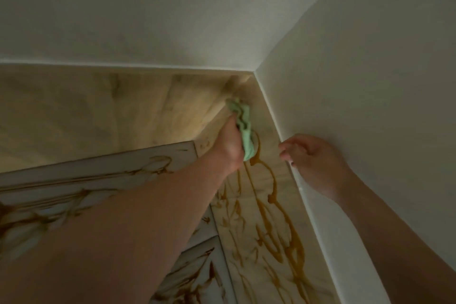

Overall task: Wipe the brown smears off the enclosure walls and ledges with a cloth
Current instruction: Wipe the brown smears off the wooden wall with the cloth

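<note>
My left hand point(230, 147) grips a bunched light-green cloth point(243, 127) and presses it against the pale right inner wall point(261, 180) of the enclosure, close to its far corner. Brown smears point(283, 224) run in loops and streaks down that wall below the cloth. More brown smears point(81, 195) cover the white ledges at lower left. My right hand point(313, 161) hovers by the white wall edge to the right, fingers loosely curled, holding nothing.
A beige wood-grain panel point(111, 111) forms the far inner wall. Plain white walls point(357, 69) meet in a corner above and to the right. A white trim strip point(271, 111) borders the enclosure on the right. My left forearm crosses the ledges.
</note>
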Motion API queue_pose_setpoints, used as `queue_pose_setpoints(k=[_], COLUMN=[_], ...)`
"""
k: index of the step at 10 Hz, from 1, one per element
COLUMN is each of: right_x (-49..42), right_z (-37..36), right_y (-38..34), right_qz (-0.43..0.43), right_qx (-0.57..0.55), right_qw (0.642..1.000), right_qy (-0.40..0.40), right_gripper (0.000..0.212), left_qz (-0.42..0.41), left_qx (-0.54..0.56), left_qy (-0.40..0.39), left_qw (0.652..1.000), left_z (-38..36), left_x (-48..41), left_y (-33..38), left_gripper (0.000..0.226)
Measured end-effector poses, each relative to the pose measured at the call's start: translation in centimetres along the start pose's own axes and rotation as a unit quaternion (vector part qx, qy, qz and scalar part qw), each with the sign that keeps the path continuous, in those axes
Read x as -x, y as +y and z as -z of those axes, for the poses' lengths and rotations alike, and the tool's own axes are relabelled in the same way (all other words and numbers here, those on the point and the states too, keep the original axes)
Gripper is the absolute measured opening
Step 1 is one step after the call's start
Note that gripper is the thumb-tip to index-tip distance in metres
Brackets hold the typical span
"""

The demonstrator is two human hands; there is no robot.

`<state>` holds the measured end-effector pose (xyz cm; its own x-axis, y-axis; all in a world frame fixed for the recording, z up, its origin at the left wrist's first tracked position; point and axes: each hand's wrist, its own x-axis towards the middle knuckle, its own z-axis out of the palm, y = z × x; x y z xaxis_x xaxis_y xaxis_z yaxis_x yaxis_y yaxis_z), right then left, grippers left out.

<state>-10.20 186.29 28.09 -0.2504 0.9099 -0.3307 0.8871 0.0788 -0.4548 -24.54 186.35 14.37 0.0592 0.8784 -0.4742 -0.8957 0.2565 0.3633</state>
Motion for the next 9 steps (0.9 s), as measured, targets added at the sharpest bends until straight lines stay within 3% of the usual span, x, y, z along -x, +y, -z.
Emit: queue_pose_setpoints(k=[1,2,3,4,5,7,8,9], right_x=[-1.4,-2.1,-3.3,-3.6,-3.6,-3.5,-3.6,-3.8], right_z=[-0.4,-1.5,-2.3,-1.6,-1.0,-2.2,-3.0,-2.9], right_y=[0.1,0.8,1.8,1.7,1.3,2.3,2.3,2.3], right_qz=[0.065,0.173,0.268,0.323,0.311,0.265,0.235,0.237], right_qx=[0.080,0.196,0.337,0.440,0.510,0.615,0.656,0.689], right_qw=[0.994,0.965,0.902,0.834,0.791,0.733,0.711,0.681], right_qy=[0.021,0.022,0.041,0.084,0.131,0.118,0.093,0.079], right_gripper=[0.017,0.015,0.020,0.017,0.014,0.046,0.058,0.063], left_qz=[-0.025,-0.037,-0.002,-0.013,-0.141,-0.051,-0.103,-0.121], left_qx=[-0.124,-0.215,-0.185,-0.326,-0.476,-0.442,-0.443,-0.464], left_qy=[0.066,0.183,0.210,0.165,0.143,0.161,0.131,0.122], left_qw=[0.990,0.959,0.960,0.931,0.856,0.881,0.881,0.869], left_z=[-0.8,2.3,4.4,1.7,1.0,3.0,1.5,1.8], left_x=[-5.5,-9.2,-10.9,-6.4,-5.0,-7.9,-4.6,-2.8], left_y=[-3.9,-6.1,-7.8,-8.7,-10.4,-9.0,-11.3,-14.6], left_gripper=[0.059,0.056,0.056,0.063,0.091,0.063,0.083,0.087])
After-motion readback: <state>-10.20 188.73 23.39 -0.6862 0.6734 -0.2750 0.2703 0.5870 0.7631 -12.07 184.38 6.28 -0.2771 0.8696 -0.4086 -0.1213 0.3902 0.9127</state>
